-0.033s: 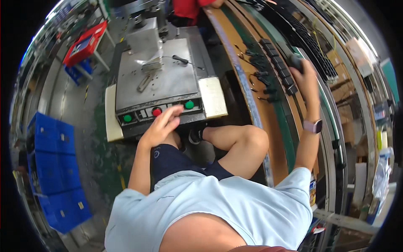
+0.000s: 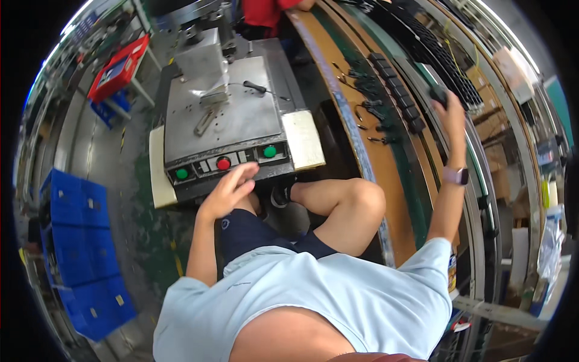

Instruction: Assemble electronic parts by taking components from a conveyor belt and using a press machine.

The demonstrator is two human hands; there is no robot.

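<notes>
My right hand (image 2: 450,117), with a watch on its wrist, is closed around a small dark object (image 2: 438,95) above the right side of the bench. Its exact kind is hard to make out. Left of it stands a row of black blocks (image 2: 398,90), beside several black cables with plugs (image 2: 374,108). My left hand (image 2: 232,188) holds nothing; its fingers are apart, over my lap just in front of the machine's button panel. On that panel are a red button (image 2: 223,163) and two green ones, the right green button (image 2: 269,151) nearest my fingertips.
The machine's metal plate (image 2: 241,123) bears a screwdriver-like tool (image 2: 254,87) and a metal block. Blue bins (image 2: 81,241) stand on the left floor, and a red-topped stand (image 2: 120,69) farther off. A person in red (image 2: 262,12) is at the far end of the bench.
My right hand has shifted right with the dark object, farther from the row of black blocks. My left hand has dropped slightly toward my lap.
</notes>
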